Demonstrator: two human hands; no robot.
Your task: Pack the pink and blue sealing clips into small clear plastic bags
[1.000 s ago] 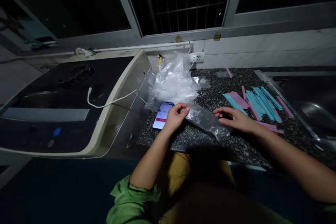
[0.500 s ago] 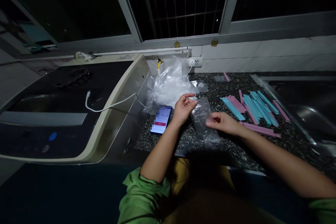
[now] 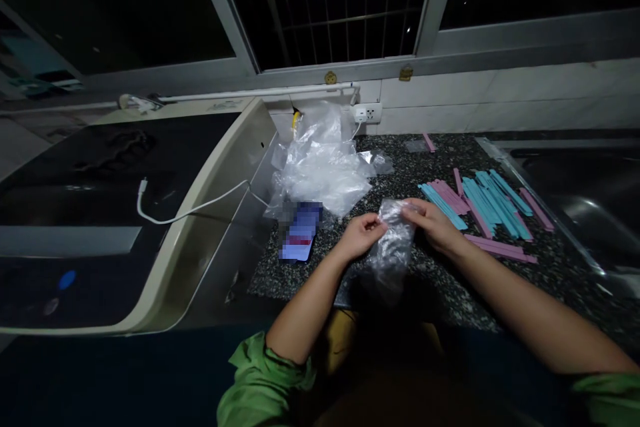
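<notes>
A clear plastic bag (image 3: 393, 250) hangs upright between my hands above the front of the speckled counter. My left hand (image 3: 361, 235) pinches its left edge between thumb and fingers. At the bag's upper right, my right hand (image 3: 433, 221) grips it near the top edge. To the right of that hand lie several flat blue strips (image 3: 487, 200) and pink strips (image 3: 500, 248), loosely heaped. A pile of similar clear bags (image 3: 320, 170) rests behind my left hand, against the wall.
A phone (image 3: 301, 232) with a lit, partly blurred screen lies left of my left hand. A washing machine (image 3: 200, 213) with a white cable (image 3: 200, 215) across it fills the left. At the right is a metal sink (image 3: 580, 213). A socket (image 3: 370, 112) sits on the back wall.
The bag has turned from slanting sideways to hanging upright. My right hand has gone from beside the bag to gripping its upper edge; my left hand has shifted to its left side.
</notes>
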